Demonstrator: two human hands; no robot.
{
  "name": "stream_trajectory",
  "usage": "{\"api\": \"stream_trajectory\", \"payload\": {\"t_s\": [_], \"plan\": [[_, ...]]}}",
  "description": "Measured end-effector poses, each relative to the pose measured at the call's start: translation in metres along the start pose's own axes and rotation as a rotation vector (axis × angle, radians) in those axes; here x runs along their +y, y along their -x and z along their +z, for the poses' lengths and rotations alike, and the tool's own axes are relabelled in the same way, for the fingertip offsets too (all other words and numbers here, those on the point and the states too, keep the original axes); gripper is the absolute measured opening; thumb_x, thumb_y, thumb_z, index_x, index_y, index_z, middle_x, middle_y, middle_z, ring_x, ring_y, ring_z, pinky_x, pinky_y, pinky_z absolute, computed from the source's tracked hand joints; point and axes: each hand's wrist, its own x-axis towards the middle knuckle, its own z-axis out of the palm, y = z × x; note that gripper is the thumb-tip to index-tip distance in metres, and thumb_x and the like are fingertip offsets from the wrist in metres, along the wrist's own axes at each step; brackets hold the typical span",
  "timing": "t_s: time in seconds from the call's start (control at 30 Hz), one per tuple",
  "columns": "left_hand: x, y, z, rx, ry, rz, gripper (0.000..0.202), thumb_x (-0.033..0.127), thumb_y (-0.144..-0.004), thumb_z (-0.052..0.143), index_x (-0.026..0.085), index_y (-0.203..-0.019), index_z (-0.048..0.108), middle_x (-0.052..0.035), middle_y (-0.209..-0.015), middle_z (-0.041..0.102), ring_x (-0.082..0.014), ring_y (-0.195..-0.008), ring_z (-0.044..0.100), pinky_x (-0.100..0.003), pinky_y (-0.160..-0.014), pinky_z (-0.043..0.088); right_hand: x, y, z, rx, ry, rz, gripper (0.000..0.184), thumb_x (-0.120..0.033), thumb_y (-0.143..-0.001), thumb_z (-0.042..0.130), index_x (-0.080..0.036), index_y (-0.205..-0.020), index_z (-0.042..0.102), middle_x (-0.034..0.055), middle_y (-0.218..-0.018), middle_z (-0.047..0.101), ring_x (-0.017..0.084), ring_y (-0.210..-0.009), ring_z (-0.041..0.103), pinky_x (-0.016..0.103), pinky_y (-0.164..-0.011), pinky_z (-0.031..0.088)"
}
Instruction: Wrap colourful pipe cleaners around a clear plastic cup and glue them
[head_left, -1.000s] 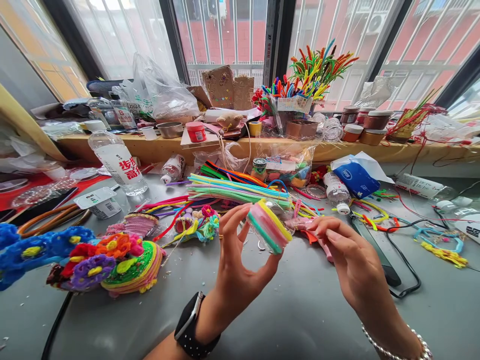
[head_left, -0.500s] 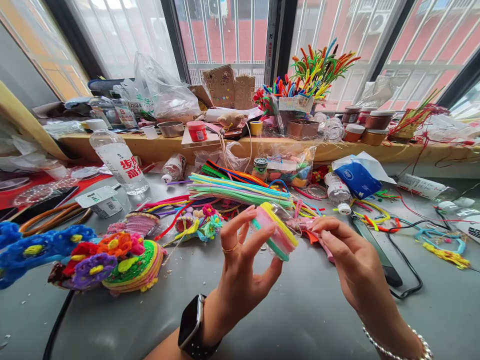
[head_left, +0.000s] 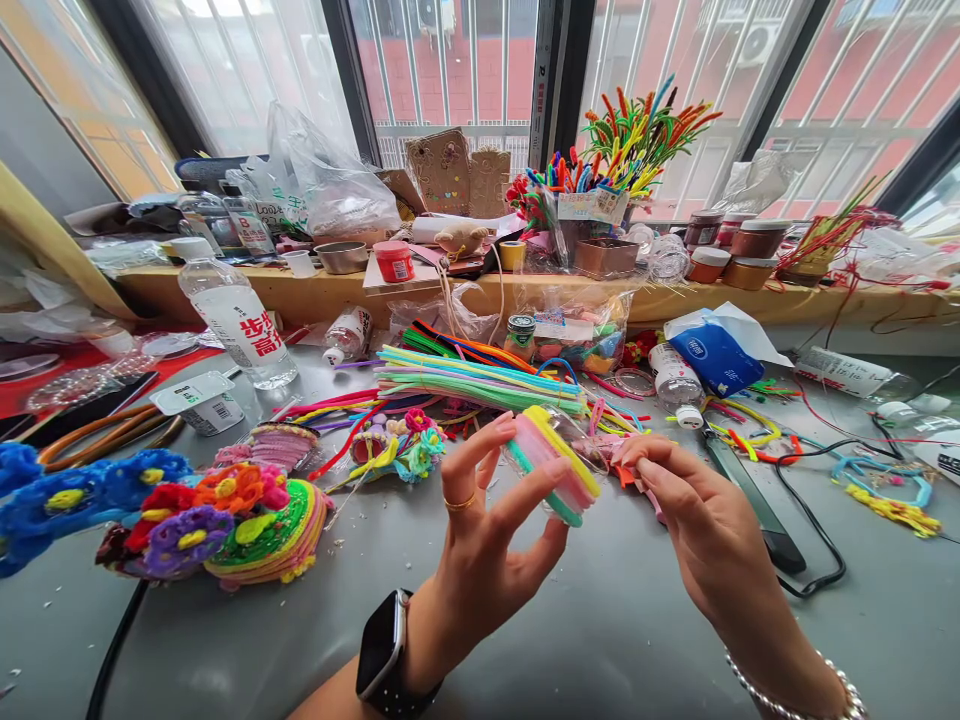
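My left hand (head_left: 487, 530) holds a small clear plastic cup (head_left: 553, 465) between fingers and thumb. The cup lies tilted, with turquoise, pink and yellow pipe cleaners wrapped round its side and its bare clear part facing right. Just right of it, my right hand (head_left: 697, 525) is pinched, thumb against fingers; whatever lies in the pinch is too small or hidden to make out. Behind the hands, a bundle of pastel pipe cleaners (head_left: 480, 380) lies across the table. Pink and orange pieces (head_left: 626, 473) show beside the right fingertips.
On the left sit felted-looking pipe-cleaner flowers (head_left: 191, 535) on a striped, wound piece. A water bottle (head_left: 236, 315) stands behind a white yogurt cup (head_left: 199, 400). A dark flat tool (head_left: 750, 495) and a black cable (head_left: 832, 560) lie at right. Jars and pipe-cleaner bunches line the windowsill (head_left: 660, 295).
The wrapped cup has shifted very slightly to the right in my left hand. My right hand stays pinched in almost the same place.
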Motion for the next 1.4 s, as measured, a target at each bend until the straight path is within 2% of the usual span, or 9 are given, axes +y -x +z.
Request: {"api": "stream_trajectory", "payload": {"t_s": [0.23, 0.33, 0.47, 0.57, 0.67, 0.83, 0.93, 1.1, 1.4], "plan": [[-0.001, 0.001, -0.001, -0.022, 0.014, 0.004, 0.054, -0.002, -0.065, 0.062, 0.023, -0.111, 0.05, -0.0085, -0.12, 0.034, -0.0255, -0.12, 0.043, -0.044, -0.094, 0.051, -0.001, -0.001, 0.0, 0.01, 0.008, 0.006, 0.017, -0.037, -0.08, 0.056, -0.022, -0.075, 0.064, 0.0033, -0.082, 0.059, 0.02, -0.086, 0.052, 0.032, -0.081, 0.042], [-0.002, 0.002, -0.002, -0.046, -0.046, 0.082, 0.049, 0.0, -0.066, 0.063, 0.024, -0.107, 0.055, -0.0071, -0.119, 0.032, -0.0278, -0.123, 0.041, -0.046, -0.097, 0.049, -0.001, -0.001, 0.0, -0.003, -0.001, -0.005, 0.016, -0.036, -0.082, 0.055, -0.023, -0.076, 0.064, 0.0017, -0.083, 0.059, 0.018, -0.085, 0.052, 0.029, -0.08, 0.041], [-0.002, 0.004, -0.002, -0.063, -0.165, 0.231, 0.05, -0.001, -0.065, 0.066, 0.029, -0.103, 0.059, -0.0049, -0.115, 0.033, -0.0237, -0.124, 0.037, -0.038, -0.097, 0.049, -0.001, -0.001, 0.0, -0.014, 0.005, -0.024, 0.016, -0.036, -0.082, 0.054, -0.024, -0.076, 0.063, 0.0, -0.082, 0.06, 0.016, -0.082, 0.052, 0.026, -0.076, 0.042], [0.001, 0.006, -0.001, -0.068, -0.145, 0.23, 0.054, -0.004, -0.063, 0.065, 0.029, -0.105, 0.059, -0.005, -0.117, 0.034, -0.0241, -0.125, 0.037, -0.038, -0.099, 0.047, -0.004, -0.001, 0.001, -0.016, 0.01, -0.025, 0.018, -0.037, -0.082, 0.053, -0.023, -0.075, 0.063, 0.0009, -0.081, 0.059, 0.017, -0.081, 0.052, 0.026, -0.073, 0.042], [0.003, 0.004, 0.001, -0.043, 0.077, -0.023, 0.056, 0.002, -0.066, 0.066, 0.028, -0.114, 0.052, -0.0068, -0.121, 0.037, -0.0243, -0.121, 0.043, -0.041, -0.096, 0.048, -0.007, -0.001, 0.002, 0.0, -0.018, -0.02, 0.018, -0.037, -0.082, 0.054, -0.023, -0.075, 0.062, 0.0012, -0.08, 0.057, 0.016, -0.077, 0.051, 0.026, -0.07, 0.041], [0.001, -0.005, -0.002, -0.109, 0.972, -0.825, 0.052, 0.033, -0.074, 0.065, 0.03, -0.122, 0.044, -0.0075, -0.121, 0.055, -0.0241, -0.11, 0.056, -0.038, -0.086, 0.053, -0.008, -0.001, 0.004, 0.06, -0.061, -0.012, 0.019, -0.037, -0.082, 0.054, -0.021, -0.073, 0.059, 0.0018, -0.078, 0.054, 0.016, -0.074, 0.047, 0.026, -0.067, 0.039], [-0.002, -0.01, -0.004, -0.076, 1.317, -1.136, 0.046, 0.041, -0.08, 0.056, 0.027, -0.123, 0.046, -0.0057, -0.126, 0.056, -0.0209, -0.114, 0.055, -0.031, -0.088, 0.051, -0.007, -0.001, 0.004, 0.082, -0.07, -0.011, 0.019, -0.038, -0.082, 0.053, -0.022, -0.072, 0.057, 0.0019, -0.077, 0.052, 0.017, -0.076, 0.045, 0.026, -0.065, 0.037], [-0.006, -0.015, -0.005, -0.018, 1.495, -1.334, 0.047, 0.042, -0.082, 0.053, 0.023, -0.125, 0.048, -0.0056, -0.123, 0.06, -0.0185, -0.112, 0.058, -0.028, -0.089, 0.051, -0.007, -0.001, 0.005, 0.079, -0.073, -0.03, 0.019, -0.038, -0.083, 0.051, -0.022, -0.072, 0.055, 0.0024, -0.077, 0.048, 0.018, -0.077, 0.043, 0.027, -0.065, 0.036], [-0.004, -0.019, -0.007, -0.026, 1.617, -1.431, 0.048, 0.043, -0.082, 0.053, 0.017, -0.123, 0.048, -0.0087, -0.12, 0.062, -0.0225, -0.107, 0.061, -0.03, -0.087, 0.052, -0.008, -0.001, 0.006, 0.062, -0.129, -0.013, 0.02, -0.034, -0.081, 0.049, -0.022, -0.065, 0.049, -0.0003, -0.071, 0.043, 0.015, -0.068, 0.04, 0.027, -0.065, 0.035]]}}
